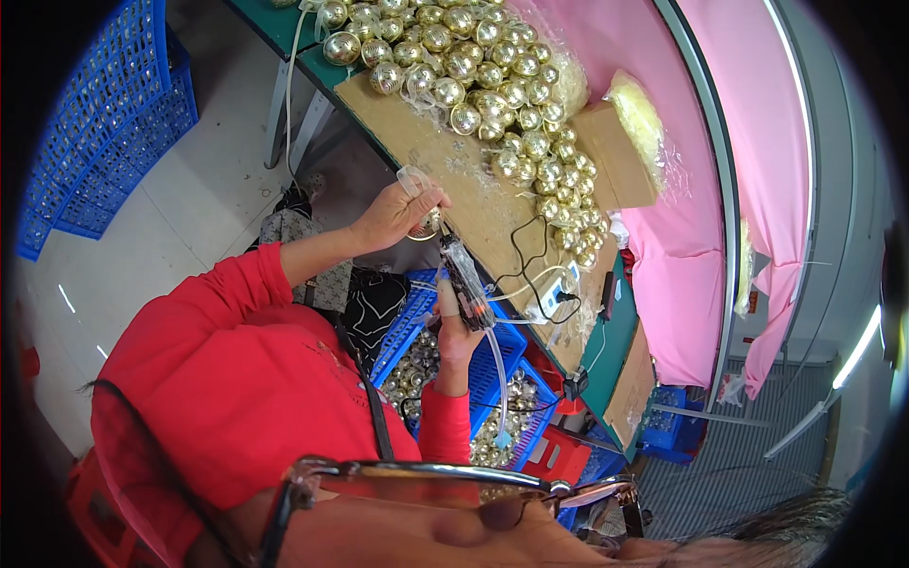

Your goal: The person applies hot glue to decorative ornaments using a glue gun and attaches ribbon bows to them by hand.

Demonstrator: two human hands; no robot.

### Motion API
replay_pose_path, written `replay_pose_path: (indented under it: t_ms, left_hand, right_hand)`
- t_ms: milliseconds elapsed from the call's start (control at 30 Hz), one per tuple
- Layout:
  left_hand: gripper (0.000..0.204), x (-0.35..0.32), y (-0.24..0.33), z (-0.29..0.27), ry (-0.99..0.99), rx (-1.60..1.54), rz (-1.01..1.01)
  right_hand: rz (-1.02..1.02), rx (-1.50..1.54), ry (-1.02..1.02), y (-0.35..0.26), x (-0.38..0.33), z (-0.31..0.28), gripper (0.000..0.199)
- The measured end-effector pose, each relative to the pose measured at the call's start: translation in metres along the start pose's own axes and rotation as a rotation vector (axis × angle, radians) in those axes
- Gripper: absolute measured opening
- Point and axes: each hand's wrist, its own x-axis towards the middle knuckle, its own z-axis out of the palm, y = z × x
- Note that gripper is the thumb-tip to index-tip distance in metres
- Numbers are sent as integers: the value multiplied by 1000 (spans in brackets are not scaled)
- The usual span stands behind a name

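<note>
My left hand (402, 213) pinches a shiny gold ball ornament (425, 225) with a loop of sheer pale ribbon (411, 180) standing up from it. Closed round a dark glue gun (462, 279) is my right hand (456, 336); one of its fingers wears a pale wrap. The gun's tip points up at the ball, close by it, though whether they touch I cannot tell. A long clear glue stick (499, 379) trails down from the gun's rear end. Both hands are just off the near edge of the worktable.
A heap of gold balls (464, 62) covers the far part of the cardboard-topped table (407, 118). A white power strip (554, 295) with black cords lies near the hands. Blue crates (511, 346) of balls stand below; a cardboard box (615, 156) sits against pink cloth (677, 312).
</note>
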Motion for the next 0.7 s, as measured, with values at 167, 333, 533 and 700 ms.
replay_pose_path:
  t_ms: [167,333,533,700]
  left_hand:
    - [29,2,-16,0,50,119,248]
    - [29,-1,9,-1,-44,-2,-47]
    - [29,0,-9,1,3,90,212]
    - [28,-2,13,-1,-83,-1,-45]
  right_hand:
    - [51,-17,-32,6,3,-1,26]
    - [-17,15,-25,10,-1,-7,28]
    - [-26,2,-21,12,-1,-3,26]
    - [30,61,-13,6,-3,-10,23]
